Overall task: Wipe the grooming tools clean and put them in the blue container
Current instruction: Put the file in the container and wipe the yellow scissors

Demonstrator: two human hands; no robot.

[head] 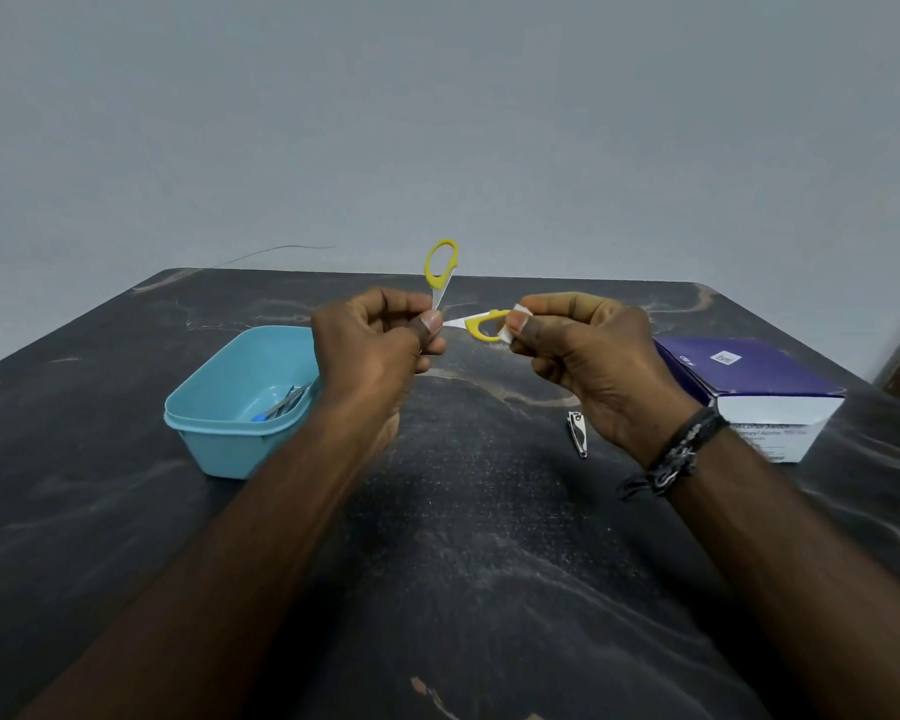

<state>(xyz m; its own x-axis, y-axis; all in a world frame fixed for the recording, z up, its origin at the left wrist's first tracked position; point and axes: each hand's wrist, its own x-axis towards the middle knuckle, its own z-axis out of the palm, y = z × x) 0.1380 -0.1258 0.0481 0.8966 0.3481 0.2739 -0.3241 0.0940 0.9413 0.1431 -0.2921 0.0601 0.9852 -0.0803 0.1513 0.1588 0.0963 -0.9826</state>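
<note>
Blades of the scissors (450, 298) are buried in the left hand (372, 350), which pinches them near the pivot; the yellow plastic loops splay wide. The right hand (593, 366) pinches a white wipe (513, 324) on the lower loop (mostly hidden by fingers). A metal clipper (578, 433) lies half behind the right wrist. The container (230, 439) sits left, tools inside indistinct. The box (759, 392) sits right on the table (463, 563).

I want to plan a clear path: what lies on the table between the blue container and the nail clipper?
In the head view, only bare dark table shows between the blue container and the nail clipper; the left forearm crosses above it.
</note>
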